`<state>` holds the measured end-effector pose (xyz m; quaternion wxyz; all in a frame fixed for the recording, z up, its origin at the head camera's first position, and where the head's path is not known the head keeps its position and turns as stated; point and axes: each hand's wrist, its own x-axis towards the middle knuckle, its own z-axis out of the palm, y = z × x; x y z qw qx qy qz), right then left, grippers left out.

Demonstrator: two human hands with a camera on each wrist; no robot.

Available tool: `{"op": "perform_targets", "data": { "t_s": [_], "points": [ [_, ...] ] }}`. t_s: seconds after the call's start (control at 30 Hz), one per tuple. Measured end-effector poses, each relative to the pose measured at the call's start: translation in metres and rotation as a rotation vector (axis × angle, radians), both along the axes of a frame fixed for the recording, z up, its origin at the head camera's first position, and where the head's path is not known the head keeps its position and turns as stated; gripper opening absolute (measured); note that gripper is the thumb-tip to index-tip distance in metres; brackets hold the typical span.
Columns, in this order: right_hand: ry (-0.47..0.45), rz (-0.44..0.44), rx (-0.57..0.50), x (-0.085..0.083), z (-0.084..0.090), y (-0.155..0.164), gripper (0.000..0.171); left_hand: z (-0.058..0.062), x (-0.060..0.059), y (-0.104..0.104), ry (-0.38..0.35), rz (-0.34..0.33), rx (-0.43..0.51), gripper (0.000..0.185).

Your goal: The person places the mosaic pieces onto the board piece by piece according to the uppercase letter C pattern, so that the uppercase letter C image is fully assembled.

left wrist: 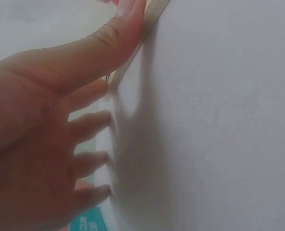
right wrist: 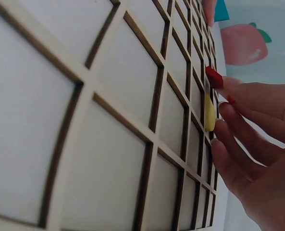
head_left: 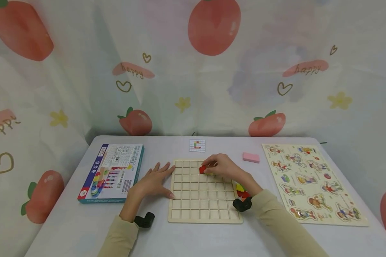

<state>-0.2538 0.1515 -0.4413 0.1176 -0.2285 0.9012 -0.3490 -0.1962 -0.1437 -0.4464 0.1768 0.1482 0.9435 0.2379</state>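
A wooden grid board with square cells lies in the middle of the table. My left hand rests at its left edge, fingers spread, the thumb touching the rim; in the left wrist view the fingertips meet the tabletop. Over the upper part of the board, my right hand pinches a small red block between thumb and fingers. Beside it, a yellow block sits in a cell under the fingers, as the right wrist view shows. More red blocks and a yellow block lie right of the board, partly hidden by my right wrist.
Behind the board lies a small gridded card with a coloured pattern. A pink block is at the back right. On the left is a boxed toy set; on the right, a picture puzzle board. A printed curtain hangs behind.
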Motion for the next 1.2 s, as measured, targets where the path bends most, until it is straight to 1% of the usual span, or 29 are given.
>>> {"op": "perform_targets", "data": {
  "t_s": [0.1,0.17,0.3,0.47,0.6,0.67,0.77,0.9,1.07,1.2],
  "points": [
    [0.002,-0.011,0.014,0.001,-0.002,0.000,0.023,0.000,0.000,0.002,0.002,-0.005,0.000,0.106],
    [0.020,-0.010,0.028,0.002,-0.002,0.000,0.023,0.001,0.000,0.003,0.001,-0.004,-0.001,0.106],
    [0.058,0.006,0.045,0.004,-0.002,-0.001,0.022,0.000,0.000,0.004,-0.001,0.001,-0.003,0.106],
    [0.066,0.015,0.060,0.004,-0.003,-0.001,0.022,0.000,-0.001,0.004,0.004,-0.009,-0.007,0.106],
    [0.061,0.014,0.050,0.005,-0.002,0.002,0.023,-0.001,-0.001,0.004,0.000,-0.017,-0.003,0.106],
    [0.053,0.007,0.026,0.007,-0.001,0.004,0.023,0.000,0.000,0.004,-0.003,-0.018,-0.002,0.106],
    [0.049,-0.020,-0.003,0.010,0.000,0.009,0.023,0.001,0.001,0.004,-0.007,-0.016,-0.003,0.106],
    [0.064,-0.051,-0.007,0.016,0.002,0.018,0.019,0.002,0.001,0.004,-0.008,-0.013,-0.006,0.106],
    [0.096,-0.047,0.004,0.024,0.004,0.033,0.016,0.002,0.001,0.002,-0.007,-0.012,-0.010,0.105],
    [0.136,-0.036,0.003,0.030,0.004,0.047,0.015,0.004,0.002,0.001,-0.002,-0.014,-0.006,0.105]
  ]
}}
